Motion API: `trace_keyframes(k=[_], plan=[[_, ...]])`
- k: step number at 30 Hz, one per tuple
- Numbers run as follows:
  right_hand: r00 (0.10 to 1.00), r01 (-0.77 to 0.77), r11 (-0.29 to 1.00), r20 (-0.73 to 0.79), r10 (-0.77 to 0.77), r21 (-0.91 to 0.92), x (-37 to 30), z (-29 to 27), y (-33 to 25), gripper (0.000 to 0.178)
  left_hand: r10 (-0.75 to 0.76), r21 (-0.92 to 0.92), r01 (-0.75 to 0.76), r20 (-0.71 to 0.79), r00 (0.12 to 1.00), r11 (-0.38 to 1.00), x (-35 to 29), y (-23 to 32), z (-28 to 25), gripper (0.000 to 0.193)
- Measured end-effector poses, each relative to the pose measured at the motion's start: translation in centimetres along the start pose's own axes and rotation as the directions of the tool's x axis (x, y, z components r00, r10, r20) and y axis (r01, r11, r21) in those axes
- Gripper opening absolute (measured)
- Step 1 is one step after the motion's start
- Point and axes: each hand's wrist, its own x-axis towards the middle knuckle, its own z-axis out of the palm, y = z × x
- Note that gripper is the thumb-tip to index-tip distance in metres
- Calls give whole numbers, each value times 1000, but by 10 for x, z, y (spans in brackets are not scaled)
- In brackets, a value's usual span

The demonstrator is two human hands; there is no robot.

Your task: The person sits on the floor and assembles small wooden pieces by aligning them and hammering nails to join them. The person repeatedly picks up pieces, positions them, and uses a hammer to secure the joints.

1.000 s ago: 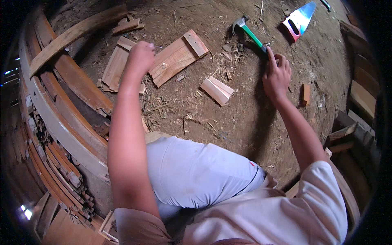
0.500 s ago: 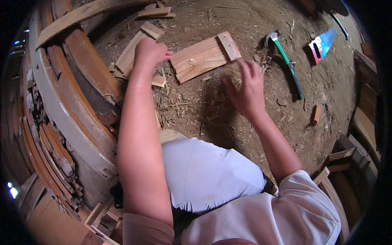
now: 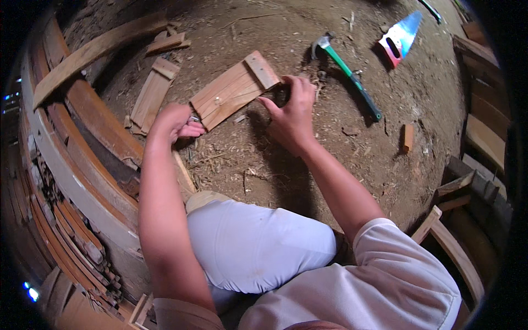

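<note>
A flat wooden board (image 3: 228, 93) lies tilted on the dirt floor, a short cleat (image 3: 262, 70) across its right end. At its lower left corner is my left hand (image 3: 177, 122), fingers curled in. A small shiny metal bit shows beside those fingers, too small to name. My right hand (image 3: 294, 110) is at the cleat end, with thumb and fingers apart. Its fingertips are close to the cleat's corner and its thumb near the board's lower edge; whether they touch I cannot tell. Beyond my left hand lies a narrower cleated board (image 3: 151, 93).
On the right lie a claw hammer (image 3: 350, 74) with a green and black handle, a handsaw (image 3: 401, 36) and a small wood block (image 3: 407, 137). Long curved timbers (image 3: 102, 118) run along the left. Wood scraps (image 3: 166, 44) lie at the far left, and wooden frames (image 3: 459, 253) at the right.
My left hand has come from over the narrower board to the larger board's lower left corner. My right thumb has moved nearer the board's edge. The whole view has shifted.
</note>
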Motion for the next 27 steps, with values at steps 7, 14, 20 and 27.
trace_keyframes(k=[7, 14, 20, 27], plan=[[999, -6, 999, -43, 7, 41, 2, 0, -1, 57, -41, -45, 37, -86, 995, 998, 6, 2, 6, 36], [1000, -18, 998, -12, 19, 59, 4, -1, -1, 50, 48, 25, -45, -127, 991, 999, 13, 0, 6, 32], [1000, 0, 1000, -14, 0, 30, 5, 1, 4, 43, 134, 226, -86, -210, 968, 970, 10, 5, 24, 39], [999, -16, 999, -29, 17, 32, 6, 1, 1, 39, 192, 450, -58, -259, 947, 891, 14, 6, 38, 37]])
